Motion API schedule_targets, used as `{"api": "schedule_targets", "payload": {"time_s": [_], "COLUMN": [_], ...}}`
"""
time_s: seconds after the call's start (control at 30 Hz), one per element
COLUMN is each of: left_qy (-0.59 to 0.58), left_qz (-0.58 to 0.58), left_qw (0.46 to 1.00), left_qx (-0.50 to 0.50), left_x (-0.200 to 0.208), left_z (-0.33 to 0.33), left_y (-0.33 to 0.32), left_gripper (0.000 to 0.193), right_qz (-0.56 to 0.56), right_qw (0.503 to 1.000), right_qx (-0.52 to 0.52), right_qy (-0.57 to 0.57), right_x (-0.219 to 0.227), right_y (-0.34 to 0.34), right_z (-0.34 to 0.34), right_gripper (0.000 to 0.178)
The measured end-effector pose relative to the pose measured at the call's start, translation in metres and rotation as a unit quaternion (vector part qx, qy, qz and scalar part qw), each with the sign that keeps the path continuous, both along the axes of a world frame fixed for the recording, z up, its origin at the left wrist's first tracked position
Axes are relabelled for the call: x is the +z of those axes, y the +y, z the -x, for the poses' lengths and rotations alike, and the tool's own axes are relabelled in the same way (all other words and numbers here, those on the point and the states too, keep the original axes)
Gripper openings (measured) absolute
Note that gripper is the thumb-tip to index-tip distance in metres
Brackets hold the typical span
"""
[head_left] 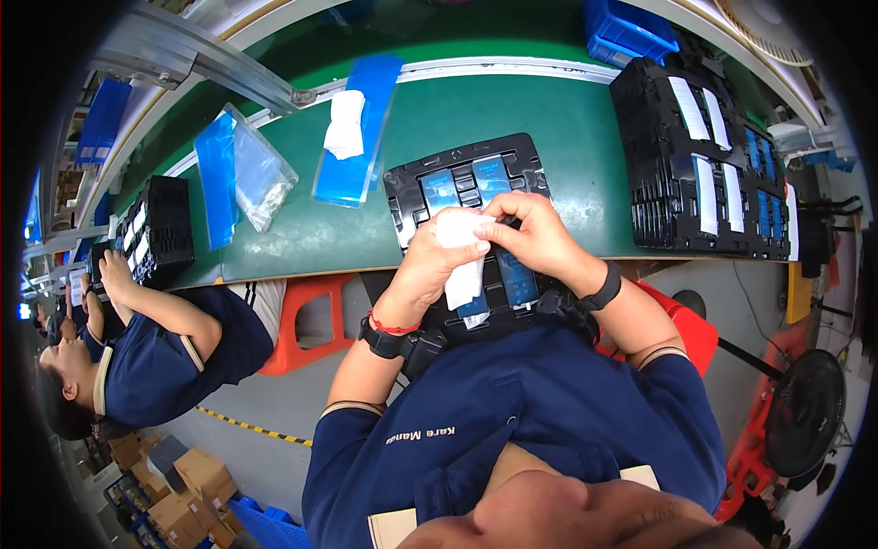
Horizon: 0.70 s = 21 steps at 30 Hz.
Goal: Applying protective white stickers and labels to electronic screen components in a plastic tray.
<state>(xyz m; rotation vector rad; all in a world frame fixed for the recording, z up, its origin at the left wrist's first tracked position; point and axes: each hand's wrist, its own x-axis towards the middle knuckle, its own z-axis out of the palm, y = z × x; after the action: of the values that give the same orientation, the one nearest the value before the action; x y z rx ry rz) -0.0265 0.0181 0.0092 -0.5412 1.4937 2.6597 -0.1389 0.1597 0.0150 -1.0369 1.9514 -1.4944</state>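
My left hand [428,261] holds a white, sheet-like piece [465,282] between thumb and fingers, its lower end hanging down. My right hand [538,236] pinches the upper edge of that same piece, so both hands meet at it. Whether anything is wrapped inside the white piece I cannot tell. Beneath the hands lies a black moulded plastic tray [529,157], on the near edge of the bench. Flat blue packs sit in its compartments, one pack [492,176] at the far side and another pack [519,279] nearer me. My hands hide the tray's middle.
On the green bench [274,240] lie blue film sheets [342,188], a white folded bundle [346,123] and a clear bag [265,188]. Tall stacked black trays [640,156] stand right, below a blue bin [631,27]. A co-worker [183,334] sits left beside another tray stack [169,229].
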Motion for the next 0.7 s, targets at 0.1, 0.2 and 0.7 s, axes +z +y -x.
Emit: {"api": "schedule_targets", "payload": {"time_s": [0.1,0.2,0.7], "left_qy": [-0.017,-0.012,-0.024], "left_qz": [-0.019,-0.03,-0.067], "left_qw": [0.999,0.999,0.992], "left_qx": [0.033,0.04,0.102], "left_x": [-0.004,-0.006,-0.007], "left_z": [0.0,-0.003,-0.004], "left_y": [-0.004,-0.011,-0.024], "left_gripper": [0.031,0.028,0.026], "right_qz": [0.012,0.024,0.054], "right_qw": [0.997,0.997,0.883], "right_qx": [-0.017,-0.042,0.033], "right_qy": [-0.079,-0.052,0.465], "right_x": [0.005,0.001,0.008], "right_y": [0.003,0.005,0.015], "right_z": [0.021,0.043,0.043], "right_gripper": [0.009,0.011,0.016]}}
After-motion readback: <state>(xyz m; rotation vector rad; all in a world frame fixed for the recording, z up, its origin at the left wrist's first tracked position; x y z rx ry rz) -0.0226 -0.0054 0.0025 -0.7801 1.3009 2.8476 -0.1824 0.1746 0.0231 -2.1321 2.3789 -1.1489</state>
